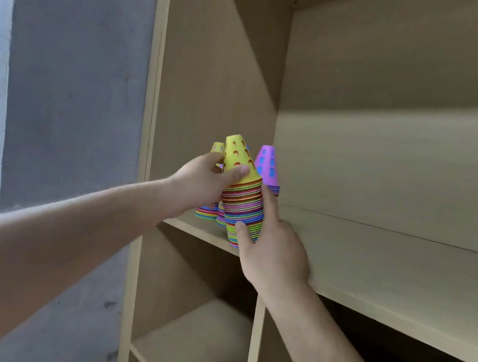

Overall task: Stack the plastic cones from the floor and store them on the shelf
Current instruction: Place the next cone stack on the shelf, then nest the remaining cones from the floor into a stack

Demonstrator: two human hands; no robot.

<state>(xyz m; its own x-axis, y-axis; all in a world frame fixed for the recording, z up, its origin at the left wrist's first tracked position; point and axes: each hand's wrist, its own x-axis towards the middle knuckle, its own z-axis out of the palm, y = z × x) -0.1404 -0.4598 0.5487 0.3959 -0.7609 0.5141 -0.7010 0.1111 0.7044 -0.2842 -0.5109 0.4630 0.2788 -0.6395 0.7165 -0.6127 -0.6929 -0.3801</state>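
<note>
held stack: tall nested stack of multicoloured plastic cones, yellow cone on top, centre of frame, at the front edge of the wooden shelf
left hand: the left hand grips the yellow top cone, thumb across its front
right hand: the right hand wraps the lower rims, thumb in front, index finger up the right side
contact: stack base looks level with the shelf board; cannot tell if it is resting or just above it
already stored: purple-topped stack just behind and right; smaller yellow-topped stack behind the left hand, left of centre; possibly one more between them, mostly hidden
progress: stacking looks done for these cones; late stage, placement under way
left to do: seat the stack, let go with both hands; floor out of view, so leftover cones unknown
risk: tall stack leans slightly, could tip on release
</note>
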